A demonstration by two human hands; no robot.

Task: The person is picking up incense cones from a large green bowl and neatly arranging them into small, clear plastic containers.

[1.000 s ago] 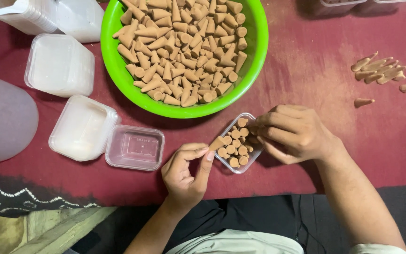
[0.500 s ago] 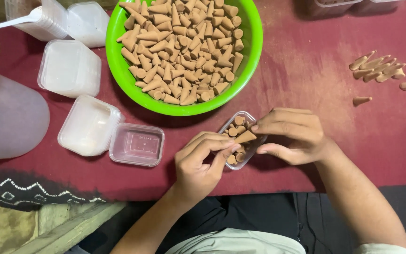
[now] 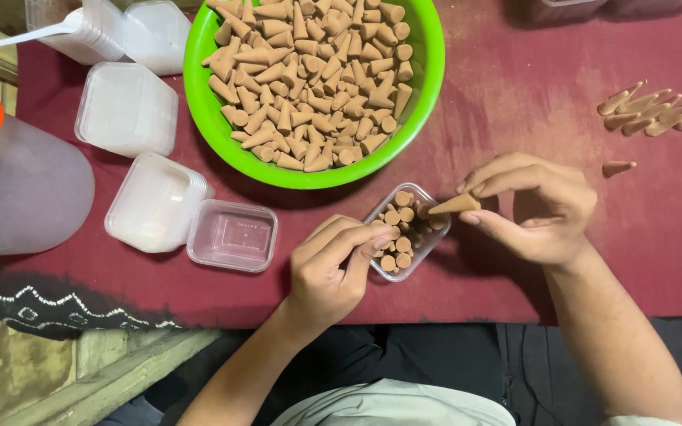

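Note:
A small clear plastic box [image 3: 425, 252] partly filled with upright brown cones sits on the dark red cloth [image 3: 515, 87] just below the green bowl [image 3: 428, 71]. My left hand [image 3: 333, 272] rests at the box's left edge, fingertips touching the cones inside. My right hand [image 3: 534, 205] pinches a single brown cone [image 3: 453, 206] between thumb and forefinger, held over the box's right corner with its tip pointing left. The green bowl is heaped with many loose brown cones [image 3: 309, 79].
An open empty clear box [image 3: 232, 235] with its white lid [image 3: 155, 203] lies left of my hands. More white lidded boxes [image 3: 125, 108] stack behind. A large translucent jug [image 3: 17, 185] stands at far left. Several loose cones [image 3: 647, 114] lie at the right.
My left hand has moved right from beside the box onto its cones. My right hand has lifted off the box and now holds one cone above its right corner.

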